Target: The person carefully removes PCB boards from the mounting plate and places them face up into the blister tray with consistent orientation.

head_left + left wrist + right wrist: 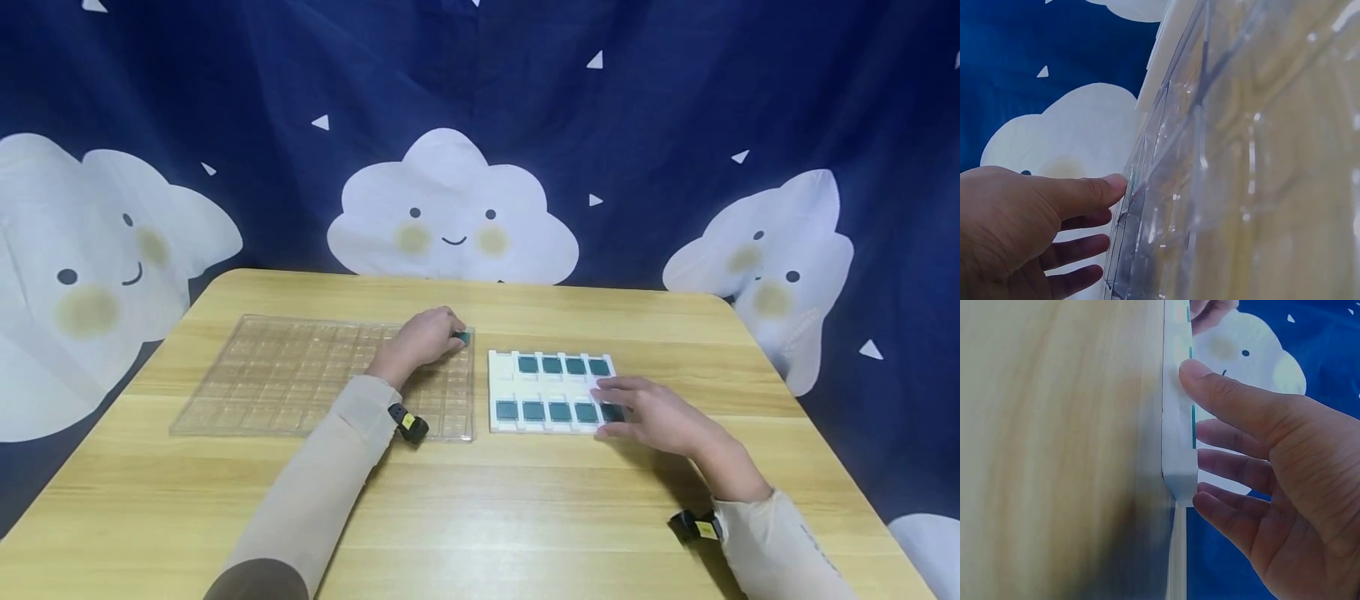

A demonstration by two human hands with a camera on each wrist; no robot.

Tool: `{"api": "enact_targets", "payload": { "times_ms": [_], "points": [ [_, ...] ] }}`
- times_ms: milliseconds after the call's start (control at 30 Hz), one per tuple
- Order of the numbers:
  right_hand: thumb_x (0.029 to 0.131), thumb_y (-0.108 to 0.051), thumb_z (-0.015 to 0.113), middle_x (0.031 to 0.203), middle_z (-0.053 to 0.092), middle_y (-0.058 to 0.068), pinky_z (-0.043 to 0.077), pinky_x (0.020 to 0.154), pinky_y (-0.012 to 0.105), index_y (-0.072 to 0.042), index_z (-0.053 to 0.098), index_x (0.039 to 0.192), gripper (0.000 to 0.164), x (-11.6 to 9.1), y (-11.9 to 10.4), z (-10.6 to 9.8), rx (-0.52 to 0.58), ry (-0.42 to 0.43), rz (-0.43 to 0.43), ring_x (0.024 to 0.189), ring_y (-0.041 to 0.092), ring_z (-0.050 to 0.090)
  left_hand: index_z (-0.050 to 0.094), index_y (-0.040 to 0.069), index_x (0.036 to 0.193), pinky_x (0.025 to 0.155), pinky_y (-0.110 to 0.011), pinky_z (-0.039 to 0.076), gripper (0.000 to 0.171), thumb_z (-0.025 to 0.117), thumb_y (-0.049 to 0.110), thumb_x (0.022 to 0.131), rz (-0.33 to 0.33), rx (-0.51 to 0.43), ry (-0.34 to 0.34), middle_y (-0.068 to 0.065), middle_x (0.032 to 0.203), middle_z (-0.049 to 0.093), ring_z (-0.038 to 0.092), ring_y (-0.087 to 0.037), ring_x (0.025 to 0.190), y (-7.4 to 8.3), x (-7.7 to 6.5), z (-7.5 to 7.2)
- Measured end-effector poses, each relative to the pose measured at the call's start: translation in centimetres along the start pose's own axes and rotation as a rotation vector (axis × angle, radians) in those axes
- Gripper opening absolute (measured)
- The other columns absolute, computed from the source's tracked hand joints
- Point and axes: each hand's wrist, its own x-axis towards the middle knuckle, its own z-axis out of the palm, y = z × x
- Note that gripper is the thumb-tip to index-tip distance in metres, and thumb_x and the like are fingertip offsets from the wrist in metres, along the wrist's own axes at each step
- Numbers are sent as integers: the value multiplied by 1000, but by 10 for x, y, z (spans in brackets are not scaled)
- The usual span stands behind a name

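My left hand [426, 337] reaches over the far right corner of a clear plastic tray [300, 375] divided into small compartments. Between its thumb and index finger, a small dark green square chip [464, 337] shows at that corner. In the left wrist view the thumb [1107, 187] lies along the tray's edge, with the other fingers spread below it. My right hand [660, 417] rests at the right end of a white holder [551, 389], fingers loosely extended, partly covering a green chip [612, 412]. The right thumb [1200, 375] lies against the holder's side.
The white holder bears two rows of green chips [558, 412]; its far left slot [504, 367] has none. Both trays lie side by side on a wooden table [465, 517], a narrow gap between them. Behind the table hangs a blue curtain [465, 75] with clouds.
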Motion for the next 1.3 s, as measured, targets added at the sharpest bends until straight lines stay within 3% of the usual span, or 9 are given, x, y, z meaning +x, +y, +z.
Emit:
{"api": "enact_targets", "payload": {
  "times_ms": [267, 400, 500, 600, 700, 867, 1067, 1300],
  "points": [
    [82, -43, 77, 131, 60, 16, 45, 99, 53, -4, 67, 124, 58, -1, 2, 0, -24, 21, -31, 120, 38, 55, 64, 6, 128, 104, -41, 43, 37, 62, 27, 98, -56, -6, -23, -12, 126, 60, 56, -29, 117, 6, -3, -1],
    [82, -43, 77, 130, 60, 17, 45, 99, 53, -4, 67, 124, 58, -1, 2, -1, -18, 21, -38, 119, 38, 56, 73, 7, 106, 93, -38, 49, 25, 65, 28, 95, -34, 43, -21, -9, 111, 64, 59, -25, 102, 8, -2, -1],
    [83, -42, 77, 130, 60, 17, 45, 99, 53, -3, 67, 124, 57, -1, 1, -2, -10, 19, -42, 119, 38, 56, 68, 11, 87, 78, -35, 48, 17, 67, 26, 94, -6, 82, -33, -5, 94, 63, 56, -21, 86, 9, 0, -3],
    [83, -41, 77, 130, 60, 18, 46, 98, 53, -3, 67, 124, 57, 0, 0, -1, -12, 20, -52, 118, 38, 56, 65, 11, 83, 73, -34, 47, 16, 68, 22, 94, -8, 79, -54, -5, 90, 62, 54, -20, 80, 9, -1, -5],
    [82, -40, 77, 129, 60, 18, 46, 98, 52, -3, 67, 124, 57, 1, 0, -1, -20, 24, -57, 118, 38, 56, 69, 6, 99, 84, -35, 49, 16, 67, 21, 94, -39, 51, -52, -9, 109, 64, 58, -23, 93, 10, -5, -9],
    [81, -39, 79, 129, 61, 18, 46, 98, 52, -2, 67, 123, 57, 0, -1, -2, -16, 24, -49, 118, 38, 56, 52, 5, 140, 110, -43, 36, 50, 64, 26, 96, -67, -9, -22, -14, 141, 50, 47, -31, 128, 18, -9, -13],
    [83, -41, 77, 131, 59, 18, 45, 99, 53, -2, 66, 125, 58, -1, 0, -2, 0, 13, -42, 119, 39, 55, 49, 10, 143, 113, -43, 31, 54, 62, 32, 97, -26, -89, -16, -12, 146, 46, 43, -30, 133, 33, -14, -12],
    [84, -42, 76, 130, 60, 18, 46, 99, 53, -2, 66, 125, 58, -1, 1, -2, 3, 13, -48, 119, 38, 56, 51, 11, 142, 110, -42, 36, 56, 64, 38, 95, 38, -147, 4, -11, 144, 49, 53, -25, 121, 46, -24, -13]
  ]
}}
